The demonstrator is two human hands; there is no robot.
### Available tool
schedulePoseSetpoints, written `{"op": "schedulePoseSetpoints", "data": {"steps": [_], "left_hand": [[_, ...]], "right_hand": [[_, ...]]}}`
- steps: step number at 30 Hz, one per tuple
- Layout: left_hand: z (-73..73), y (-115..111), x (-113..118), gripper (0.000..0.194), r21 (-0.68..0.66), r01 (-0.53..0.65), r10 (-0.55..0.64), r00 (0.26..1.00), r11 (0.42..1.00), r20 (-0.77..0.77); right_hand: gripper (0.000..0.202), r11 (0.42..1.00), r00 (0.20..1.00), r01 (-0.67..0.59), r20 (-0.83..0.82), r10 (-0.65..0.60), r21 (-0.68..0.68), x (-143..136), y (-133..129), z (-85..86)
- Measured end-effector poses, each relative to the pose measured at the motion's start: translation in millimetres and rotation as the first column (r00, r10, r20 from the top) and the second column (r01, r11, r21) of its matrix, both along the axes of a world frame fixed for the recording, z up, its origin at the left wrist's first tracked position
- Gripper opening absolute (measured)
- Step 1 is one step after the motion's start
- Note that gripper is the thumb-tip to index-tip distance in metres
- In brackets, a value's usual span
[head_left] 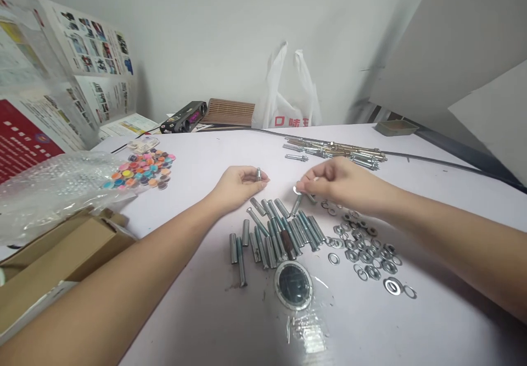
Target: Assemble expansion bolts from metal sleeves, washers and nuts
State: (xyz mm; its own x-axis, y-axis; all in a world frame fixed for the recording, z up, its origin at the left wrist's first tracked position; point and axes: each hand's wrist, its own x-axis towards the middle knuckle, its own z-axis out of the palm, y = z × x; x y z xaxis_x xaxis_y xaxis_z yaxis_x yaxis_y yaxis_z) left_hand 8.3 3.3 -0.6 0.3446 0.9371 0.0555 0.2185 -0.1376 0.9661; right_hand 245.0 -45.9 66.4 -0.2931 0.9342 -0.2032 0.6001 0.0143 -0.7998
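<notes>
My left hand (242,186) is closed round a metal bolt (259,174), whose end stands up between thumb and fingers. To its right, my right hand (329,182) pinches a flat washer (297,190) between thumb and forefinger. Below both hands lie several metal sleeves (246,232) and bolts (241,264) in a loose group. Several nuts (373,272) and washers (334,258) are scattered beneath my right wrist. Behind my right hand is a pile of assembled anchor bolts (337,149).
Colourful discs (152,168) and clear plastic wrap (74,190) lie at the left, above a cardboard box (69,251). A round dark disc (293,285) sits near the front. Farther back are a white plastic bag (288,100), a black device (184,117) and a small tray (396,128).
</notes>
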Motion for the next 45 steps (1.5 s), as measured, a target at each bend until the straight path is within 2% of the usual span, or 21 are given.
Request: {"op": "schedulePoseSetpoints", "data": {"steps": [2, 4, 7, 11, 15, 18, 21, 23, 25, 27, 29, 32, 38, 45], "left_hand": [[0.1, 0, 0, 0.028, 0.002, 0.0, 0.0, 1.0, 1.0, -0.013], [-0.5, 1, -1, 0.027, 0.001, -0.007, 0.007, 1.0, 1.0, -0.03], [-2.9, 2, -2, 0.025, 0.005, 0.002, -0.001, 1.0, 1.0, -0.028], [-5.1, 4, -2, 0.024, -0.001, 0.014, -0.014, 1.0, 1.0, -0.023], [-2.9, 3, 0, 0.023, 0.011, -0.001, 0.002, 0.999, 1.0, -0.044], [-0.2, 1, 0, 0.021, 0.016, -0.007, 0.008, 0.998, 1.0, -0.056], [2.1, 0, 1, 0.021, 0.013, -0.014, 0.015, 0.998, 1.0, -0.056], [3.0, 0, 2, 0.02, 0.007, -0.018, 0.018, 0.998, 1.0, -0.054], [3.2, 0, 2, 0.02, 0.005, -0.022, 0.023, 0.998, 1.0, -0.054], [2.8, 0, 2, 0.021, 0.007, -0.023, 0.024, 0.998, 1.0, -0.053], [2.1, 0, 2, 0.023, 0.004, -0.02, 0.021, 0.999, 1.0, -0.049], [1.4, 1, 1, 0.025, -0.001, -0.013, 0.013, 0.999, 1.0, -0.052], [1.4, 1, 1, 0.025, -0.018, 0.005, -0.006, 0.999, 1.0, -0.053], [-2.0, 2, 1, 0.023, -0.018, 0.016, -0.017, 0.999, 1.0, -0.033]], "right_hand": [[0.032, 0.996, 0.999, 0.044, -0.032, -0.042, 0.078, -21, 19, -1.7], [0.032, 0.991, 0.997, 0.042, -0.074, -0.033, 0.125, -39, 37, -7.5], [0.03, 0.992, 0.993, 0.033, -0.116, -0.019, 0.119, -56, 57, -18.9], [0.035, 0.996, 0.986, 0.002, -0.168, 0.012, 0.086, -59, 64, -29.7], [0.036, 0.996, 0.989, -0.045, -0.14, 0.056, 0.08, -54, 62, -28.0], [0.038, 0.99, 0.999, -0.016, -0.046, 0.022, 0.139, -48, 57, -15.2], [0.037, 0.981, 0.995, 0.013, 0.091, -0.032, 0.196, -31, 40, 1.1], [0.035, 0.988, 0.976, -0.067, 0.215, 0.036, 0.139, -13, 23, 6.5], [0.034, 0.986, 0.932, -0.167, 0.328, 0.154, 0.012, 6, 4, 4.8], [0.034, 0.98, 0.886, -0.189, 0.418, 0.2, -0.068, 23, -12, -1.7], [0.031, 0.981, 0.86, -0.171, 0.473, 0.192, -0.088, 33, -24, -8.6], [0.032, 0.984, 0.852, -0.152, 0.491, 0.18, -0.096, 35, -31, -13.5], [0.028, 0.945, 0.853, -0.235, 0.419, 0.312, -0.226, 30, -28, -14.7], [0.026, 0.918, 0.867, -0.252, 0.349, 0.354, -0.306, 37, -32, -20.2]]}}
